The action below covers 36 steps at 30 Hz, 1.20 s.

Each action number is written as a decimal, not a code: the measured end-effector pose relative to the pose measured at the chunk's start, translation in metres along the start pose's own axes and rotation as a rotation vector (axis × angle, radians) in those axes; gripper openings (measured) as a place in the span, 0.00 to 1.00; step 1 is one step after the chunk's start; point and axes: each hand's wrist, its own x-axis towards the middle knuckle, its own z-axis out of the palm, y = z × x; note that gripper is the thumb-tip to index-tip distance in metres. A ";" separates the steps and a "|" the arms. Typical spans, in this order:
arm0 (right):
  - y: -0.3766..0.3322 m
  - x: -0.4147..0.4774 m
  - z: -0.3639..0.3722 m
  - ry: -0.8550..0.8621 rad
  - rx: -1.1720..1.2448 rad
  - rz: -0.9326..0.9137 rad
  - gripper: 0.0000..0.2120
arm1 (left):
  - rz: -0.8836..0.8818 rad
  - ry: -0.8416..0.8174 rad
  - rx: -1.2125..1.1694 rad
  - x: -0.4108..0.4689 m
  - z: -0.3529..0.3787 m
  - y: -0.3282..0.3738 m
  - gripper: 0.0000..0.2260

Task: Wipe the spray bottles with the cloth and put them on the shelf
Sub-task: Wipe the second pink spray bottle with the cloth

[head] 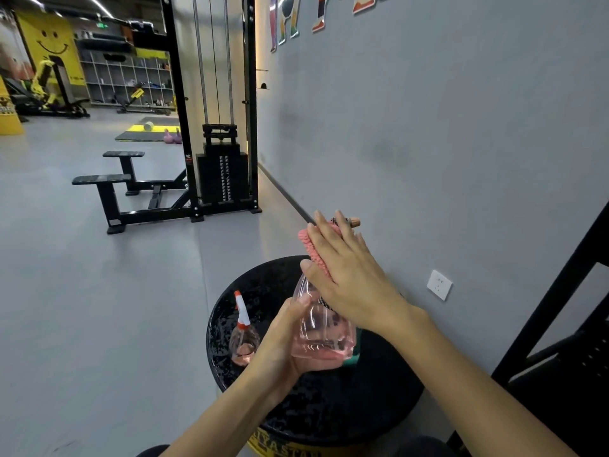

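My left hand (pixel 280 338) grips the base of a clear spray bottle (pixel 321 334) with pink liquid, held up over a round black stool (pixel 329 404). My right hand (pixel 346 268) lies over the bottle's upper part with fingers straight, pressing a pink cloth (pixel 313 250) against it. The bottle's tan nozzle tip (pixel 354 222) pokes out past my fingertips. A second spray bottle (pixel 244 338), smaller, with a white and orange trigger head, stands upright on the stool's left side.
A grey wall with a white socket (pixel 439 284) runs along the right. A black metal shelf frame (pixel 560 324) rises at the far right. A black cable machine (pixel 224 159) and benches stand on the grey floor ahead.
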 end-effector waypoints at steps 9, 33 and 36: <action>0.005 0.013 -0.014 -0.017 -0.091 0.076 0.31 | -0.021 -0.030 0.040 -0.002 0.007 -0.004 0.34; 0.007 -0.004 -0.015 -0.096 -0.112 -0.116 0.29 | 0.022 -0.039 0.021 -0.006 0.007 0.000 0.28; 0.017 0.005 -0.023 -0.059 -0.183 -0.030 0.27 | 0.026 -0.061 0.036 -0.007 0.008 -0.003 0.27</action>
